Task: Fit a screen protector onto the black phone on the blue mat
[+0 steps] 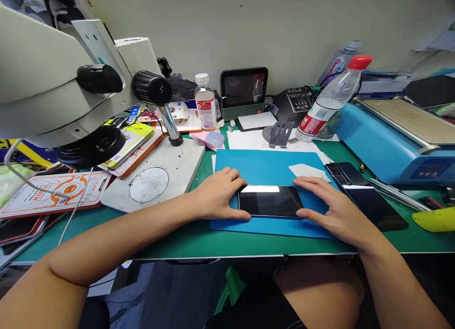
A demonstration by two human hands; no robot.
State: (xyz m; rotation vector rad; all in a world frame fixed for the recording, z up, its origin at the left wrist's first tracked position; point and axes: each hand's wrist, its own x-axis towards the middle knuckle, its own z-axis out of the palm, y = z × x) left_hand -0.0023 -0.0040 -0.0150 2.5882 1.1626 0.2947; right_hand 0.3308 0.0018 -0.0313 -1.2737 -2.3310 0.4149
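Observation:
A black phone [269, 201] lies flat, screen up, on a blue work mat [270, 170] near the front of the bench. My left hand [219, 194] cups the phone's left end, thumb along its near edge and fingers curled against its far corner. My right hand [329, 203] rests at the phone's right end, thumb touching the near corner, fingers stretched flat over the mat. A small white wipe [308, 171] sits on the mat just beyond my right fingers.
A microscope [57, 87] on a white base [156, 177] fills the left. Another dark phone [366, 196] lies right of the mat, beside a blue machine [394, 134]. Two bottles [205, 102], [330, 101], a small screen [243, 89] and boxes [53, 194] crowd the back and left.

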